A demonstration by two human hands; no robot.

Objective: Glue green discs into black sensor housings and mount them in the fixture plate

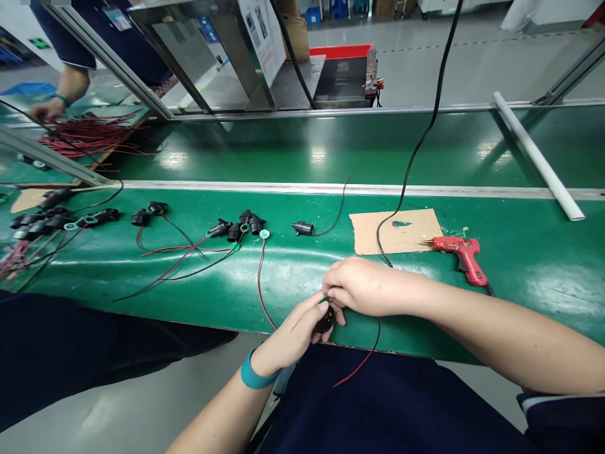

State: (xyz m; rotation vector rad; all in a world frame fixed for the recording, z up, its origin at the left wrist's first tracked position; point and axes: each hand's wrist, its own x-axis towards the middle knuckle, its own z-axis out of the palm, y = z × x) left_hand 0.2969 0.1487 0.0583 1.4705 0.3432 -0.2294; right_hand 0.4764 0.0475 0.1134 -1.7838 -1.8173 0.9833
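Note:
My left hand (299, 329), with a teal wristband, is closed around a round black plastic connector (324, 321) at the table's front edge. Over its top, the fingers of my right hand (358, 287) are pinched together; what sits between them is too small to make out. A bit of green shows at the fingertips. A red and black wire (367, 354) hangs over the edge just below my right hand. Beyond my hands lies a black connector (303, 228) with a single wire. To the right, a red hot glue gun (462, 252) rests with its nozzle at a piece of cardboard (416, 233).
Several wired black connectors (244, 226) lie left of my hands, with a larger pile (45, 221) at far left. A black cable (422, 135) hangs down across the cardboard. A white tube (539, 156) leans at right. Another person's hand (50, 110) touches red wires (89, 135).

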